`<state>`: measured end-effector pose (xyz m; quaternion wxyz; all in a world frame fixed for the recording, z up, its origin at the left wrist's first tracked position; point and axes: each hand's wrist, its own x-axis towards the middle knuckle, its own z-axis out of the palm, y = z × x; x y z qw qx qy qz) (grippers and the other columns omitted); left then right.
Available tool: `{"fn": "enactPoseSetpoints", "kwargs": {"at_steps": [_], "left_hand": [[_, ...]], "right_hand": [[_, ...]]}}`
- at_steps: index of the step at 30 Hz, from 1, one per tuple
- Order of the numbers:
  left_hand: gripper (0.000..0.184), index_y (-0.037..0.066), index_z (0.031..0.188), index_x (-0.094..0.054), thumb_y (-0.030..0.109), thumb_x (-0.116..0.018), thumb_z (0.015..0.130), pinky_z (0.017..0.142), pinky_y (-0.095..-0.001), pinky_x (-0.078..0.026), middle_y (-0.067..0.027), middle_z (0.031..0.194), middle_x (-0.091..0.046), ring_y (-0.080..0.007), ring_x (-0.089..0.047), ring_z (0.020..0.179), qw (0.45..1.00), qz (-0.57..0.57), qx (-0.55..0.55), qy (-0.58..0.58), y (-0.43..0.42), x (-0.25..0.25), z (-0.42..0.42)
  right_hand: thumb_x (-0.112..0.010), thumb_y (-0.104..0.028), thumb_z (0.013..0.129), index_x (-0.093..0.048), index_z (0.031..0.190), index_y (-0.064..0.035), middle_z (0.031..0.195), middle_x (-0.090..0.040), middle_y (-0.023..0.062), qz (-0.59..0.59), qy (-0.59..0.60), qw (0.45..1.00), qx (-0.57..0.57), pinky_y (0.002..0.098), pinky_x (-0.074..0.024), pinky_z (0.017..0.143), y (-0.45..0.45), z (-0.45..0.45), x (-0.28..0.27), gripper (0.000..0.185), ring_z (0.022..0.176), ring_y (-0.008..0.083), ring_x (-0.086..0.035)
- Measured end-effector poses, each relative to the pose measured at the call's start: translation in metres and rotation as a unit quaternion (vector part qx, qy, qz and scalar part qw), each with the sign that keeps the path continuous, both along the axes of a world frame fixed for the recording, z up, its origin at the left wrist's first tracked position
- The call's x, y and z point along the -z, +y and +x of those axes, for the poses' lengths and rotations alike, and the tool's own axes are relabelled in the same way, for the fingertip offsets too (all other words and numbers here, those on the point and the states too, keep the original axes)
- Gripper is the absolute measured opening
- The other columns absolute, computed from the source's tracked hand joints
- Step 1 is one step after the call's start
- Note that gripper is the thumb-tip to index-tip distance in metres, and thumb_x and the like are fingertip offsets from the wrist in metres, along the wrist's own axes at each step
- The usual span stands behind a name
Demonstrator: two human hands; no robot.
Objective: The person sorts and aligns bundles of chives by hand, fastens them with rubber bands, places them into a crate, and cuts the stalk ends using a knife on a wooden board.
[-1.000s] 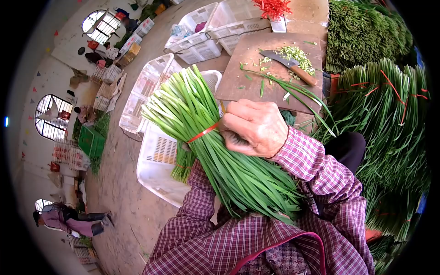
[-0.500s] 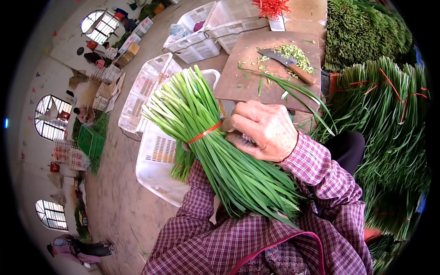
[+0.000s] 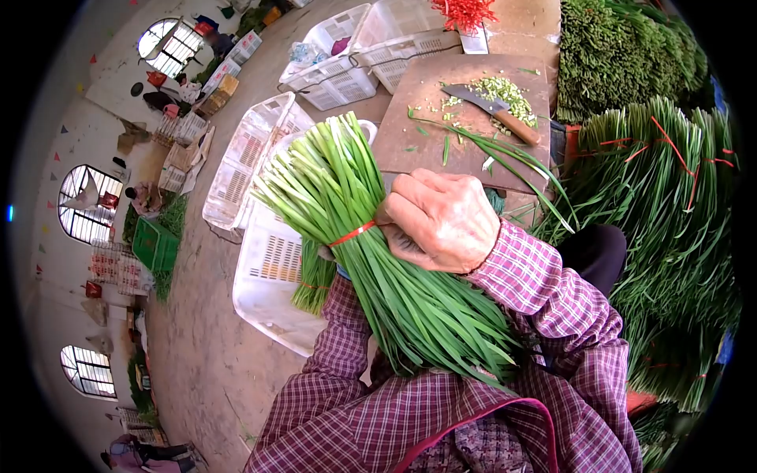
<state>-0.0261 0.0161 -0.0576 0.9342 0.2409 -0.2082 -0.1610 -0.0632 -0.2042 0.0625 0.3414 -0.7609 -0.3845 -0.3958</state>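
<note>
Wood-handled knife [image 3: 516,124] and chopped green bits [image 3: 509,91] on brown board [image 3: 426,83]. White plastic crates [image 3: 335,87] up-left of board, green crate [image 3: 155,243] far left, arched window [image 3: 89,202] farther left of board.

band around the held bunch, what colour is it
The band is orange-red, seen best in the head view.

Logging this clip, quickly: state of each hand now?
Left hand: mostly hidden behind the green bunch; grip unclear.
Right hand: closed at the red band; anything pinched is hidden.
</note>
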Motion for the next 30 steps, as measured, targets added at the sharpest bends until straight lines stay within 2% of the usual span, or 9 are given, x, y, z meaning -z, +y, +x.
{"fn": "enactPoseSetpoints", "kwargs": {"at_steps": [6, 13, 21, 23, 26, 27, 29, 30], "left_hand": [[0.097, 0.005, 0.139, -0.041, 0.054, -0.080, 0.066, 0.093, -0.0482, -0.052, -0.0180, 0.131, -0.053, -0.0344, -0.057, 0.114, 1.000, 0.005, 0.000, -0.004, 0.002, -0.002, 0.002], [0.096, 0.004, 0.139, -0.042, 0.053, -0.080, 0.065, 0.092, -0.0478, -0.053, -0.0177, 0.130, -0.054, -0.0339, -0.058, 0.114, 1.000, 0.011, 0.002, -0.004, 0.001, -0.003, 0.003], [0.095, 0.004, 0.138, -0.043, 0.052, -0.081, 0.065, 0.092, -0.0473, -0.053, -0.0174, 0.129, -0.055, -0.0334, -0.058, 0.113, 1.000, 0.019, 0.003, -0.008, -0.001, -0.001, 0.001], [0.095, 0.003, 0.138, -0.043, 0.052, -0.081, 0.065, 0.092, -0.0472, -0.054, -0.0173, 0.129, -0.056, -0.0332, -0.059, 0.113, 1.000, 0.027, 0.002, -0.010, -0.002, -0.002, 0.000], [0.095, 0.003, 0.137, -0.043, 0.051, -0.082, 0.065, 0.091, -0.0470, -0.054, -0.0172, 0.128, -0.056, -0.0330, -0.059, 0.112, 0.999, 0.048, -0.003, -0.021, -0.001, -0.005, 0.000], [0.095, 0.003, 0.137, -0.043, 0.051, -0.082, 0.065, 0.091, -0.0470, -0.054, -0.0172, 0.128, -0.056, -0.0330, -0.059, 0.112, 0.998, 0.061, -0.004, -0.024, -0.003, -0.008, -0.002], [0.095, 0.003, 0.137, -0.044, 0.050, -0.082, 0.065, 0.091, -0.0468, -0.054, -0.0171, 0.128, -0.056, -0.0328, -0.059, 0.112, 0.993, 0.109, -0.036, -0.014, -0.006, -0.016, -0.007], [0.091, 0.000, 0.134, -0.047, 0.043, -0.085, 0.063, 0.087, -0.0429, -0.057, -0.0151, 0.123, -0.060, -0.0285, -0.063, 0.107, 0.987, 0.129, -0.095, 0.028, -0.020, -0.038, -0.021]], "right_hand": [[-0.071, -0.010, 0.065, -0.054, 0.080, -0.0062, 0.073, -0.049, 0.0050, -0.003, 0.044, 0.999, -0.025, 0.0349, -0.0489, 0.055, -0.009, -0.004, 0.001, 0.023, 0.067, 0.0225, -0.057], [-0.071, -0.012, 0.066, -0.056, 0.082, -0.0068, 0.075, -0.050, 0.0046, -0.020, 0.020, 1.000, -0.006, 0.0349, -0.0493, 0.055, -0.008, -0.006, -0.001, 0.023, 0.069, 0.0218, -0.057], [-0.070, -0.010, 0.068, -0.058, 0.085, -0.0075, 0.074, -0.054, 0.0040, -0.015, 0.043, 0.997, -0.056, 0.0352, -0.0488, 0.052, -0.013, 0.004, 0.003, 0.021, 0.069, 0.0224, -0.060], [-0.070, -0.009, 0.069, -0.058, 0.085, -0.0076, 0.074, -0.056, 0.0045, -0.027, 0.060, 0.995, -0.075, 0.0357, -0.0495, 0.055, -0.017, 0.004, 0.003, 0.019, 0.069, 0.0235, -0.061], [-0.066, -0.009, 0.075, -0.059, 0.084, -0.0061, 0.077, -0.060, 0.0080, 0.016, 0.135, 0.989, -0.063, 0.0375, -0.0509, 0.062, -0.021, 0.006, 0.011, 0.011, 0.073, 0.0274, -0.063], [-0.063, -0.018, 0.080, -0.054, 0.083, -0.0058, 0.077, -0.056, 0.0111, 0.034, 0.166, 0.985, -0.032, 0.0436, -0.0490, 0.061, -0.023, 0.007, 0.013, 0.015, 0.072, 0.0337, -0.060], [-0.061, -0.024, 0.086, -0.053, 0.081, -0.0045, 0.075, -0.056, 0.0118, 0.096, 0.177, 0.979, 0.010, 0.0454, -0.0481, 0.060, -0.024, 0.014, 0.015, 0.022, 0.069, 0.0363, -0.058], [-0.060, -0.032, 0.089, -0.057, 0.094, -0.0034, 0.087, -0.060, 0.0145, 0.079, 0.244, 0.966, 0.036, 0.0452, -0.0501, 0.070, -0.027, 0.013, 0.010, 0.030, 0.081, 0.0368, -0.061]]}}
